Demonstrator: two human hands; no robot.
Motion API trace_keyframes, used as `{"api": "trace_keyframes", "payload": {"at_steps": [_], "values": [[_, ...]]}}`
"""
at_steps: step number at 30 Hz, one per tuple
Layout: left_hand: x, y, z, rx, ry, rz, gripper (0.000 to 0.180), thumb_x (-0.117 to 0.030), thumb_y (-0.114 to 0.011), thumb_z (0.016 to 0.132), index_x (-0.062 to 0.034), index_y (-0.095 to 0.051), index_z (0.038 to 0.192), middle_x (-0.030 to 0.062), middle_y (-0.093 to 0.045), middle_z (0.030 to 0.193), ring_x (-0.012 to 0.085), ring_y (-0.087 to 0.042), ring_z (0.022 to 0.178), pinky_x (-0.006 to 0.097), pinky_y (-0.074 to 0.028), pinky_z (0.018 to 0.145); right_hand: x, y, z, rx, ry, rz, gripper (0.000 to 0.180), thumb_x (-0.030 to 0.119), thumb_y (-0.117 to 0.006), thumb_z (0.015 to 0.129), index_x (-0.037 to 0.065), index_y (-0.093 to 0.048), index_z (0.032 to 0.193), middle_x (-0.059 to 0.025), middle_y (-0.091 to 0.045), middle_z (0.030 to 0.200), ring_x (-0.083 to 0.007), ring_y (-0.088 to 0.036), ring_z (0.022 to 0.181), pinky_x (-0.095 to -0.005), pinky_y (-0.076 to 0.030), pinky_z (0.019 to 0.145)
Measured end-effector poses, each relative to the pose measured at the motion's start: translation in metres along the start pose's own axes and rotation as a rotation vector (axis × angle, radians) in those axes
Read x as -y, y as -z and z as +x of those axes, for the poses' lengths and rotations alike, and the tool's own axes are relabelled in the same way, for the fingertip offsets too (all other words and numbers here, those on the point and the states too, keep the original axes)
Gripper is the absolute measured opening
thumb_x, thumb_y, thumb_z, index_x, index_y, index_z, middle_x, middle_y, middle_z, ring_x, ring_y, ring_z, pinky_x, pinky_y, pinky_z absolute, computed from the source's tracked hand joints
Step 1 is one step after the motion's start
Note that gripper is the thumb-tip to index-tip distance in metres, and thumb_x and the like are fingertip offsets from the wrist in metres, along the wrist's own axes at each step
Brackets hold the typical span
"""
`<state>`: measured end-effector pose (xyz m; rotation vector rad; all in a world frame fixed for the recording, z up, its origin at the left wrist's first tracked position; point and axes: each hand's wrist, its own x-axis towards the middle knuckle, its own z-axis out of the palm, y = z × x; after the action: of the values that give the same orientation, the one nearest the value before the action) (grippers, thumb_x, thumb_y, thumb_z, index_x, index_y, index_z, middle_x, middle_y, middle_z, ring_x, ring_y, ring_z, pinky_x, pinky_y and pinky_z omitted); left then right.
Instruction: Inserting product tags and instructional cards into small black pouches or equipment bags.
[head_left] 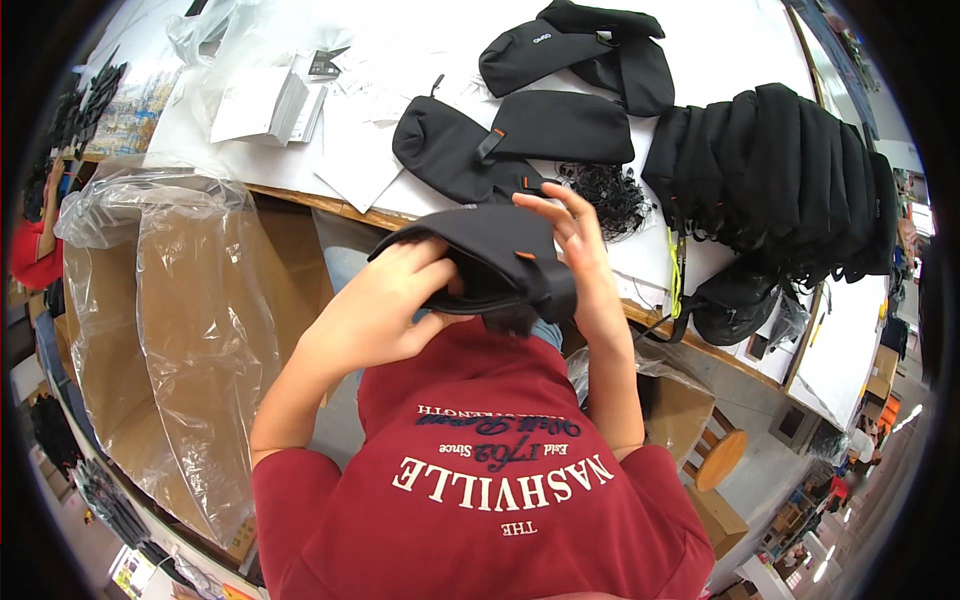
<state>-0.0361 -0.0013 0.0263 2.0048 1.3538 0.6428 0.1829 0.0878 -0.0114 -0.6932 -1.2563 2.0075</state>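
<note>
In front of my chest is a black fabric pouch (500,237) with a small orange tag, its mouth turned toward me. My left hand (385,300) grips the rim, fingers reaching inside the mouth and partly hidden there. Along the pouch's right side my right hand (585,255) is raised, its fingers apart; whether its palm touches the fabric I cannot tell. Just beyond, on the white table, lie two more black pouches (565,125) (440,150), flat and overlapping. A tangle of thin black cords (605,200) rests beside them.
A long row of stacked black pouches (770,170) fills the table's right side, with more pouches (600,55) at the back. White paper cards (265,105) stand in a stack at left. A cardboard box (190,330) lined with clear plastic is at my left, near a wooden stool (720,458) at right.
</note>
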Motion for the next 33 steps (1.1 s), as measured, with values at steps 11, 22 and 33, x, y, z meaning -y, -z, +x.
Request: {"api": "trace_keyframes", "payload": {"at_steps": [11,22,33], "values": [[0.012,-0.015,0.008,-0.111,0.148,-0.331,0.028,-0.008,-0.064,0.08,0.0012,-0.05,0.102,0.0189,-0.055,0.099,0.0381,-0.056,0.09,0.039,-0.045,0.079,-0.044,-0.008,-0.015,0.01,-0.453,-0.005,0.058,0.017,-0.068,0.087,0.003,-0.04,0.136,-0.007,-0.05,0.125,-0.0162,-0.05,0.113,-0.0308,-0.041,0.097],[0.023,-0.015,-0.004,-0.292,0.46,-0.501,0.025,-0.014,-0.05,0.095,-0.0026,-0.049,0.116,0.0211,-0.062,0.082,0.0259,-0.061,0.07,0.032,-0.046,0.067,-0.028,0.033,-0.011,-0.291,-0.307,-0.066,0.03,0.02,-0.072,0.083,0.007,-0.061,0.107,0.0037,-0.063,0.082,-0.0026,-0.056,0.067,-0.0187,-0.043,0.054],[0.046,-0.024,-0.043,0.347,0.449,-0.762,0.032,-0.017,-0.056,0.093,0.0018,-0.055,0.118,0.0117,-0.066,0.093,0.0127,-0.056,0.084,0.029,-0.046,0.08,-0.017,0.045,0.014,-0.68,-0.093,0.818,0.025,0.033,-0.068,0.087,0.008,-0.064,0.089,-0.0043,-0.064,0.082,-0.0104,-0.051,0.06,-0.0234,-0.044,0.061]]}}
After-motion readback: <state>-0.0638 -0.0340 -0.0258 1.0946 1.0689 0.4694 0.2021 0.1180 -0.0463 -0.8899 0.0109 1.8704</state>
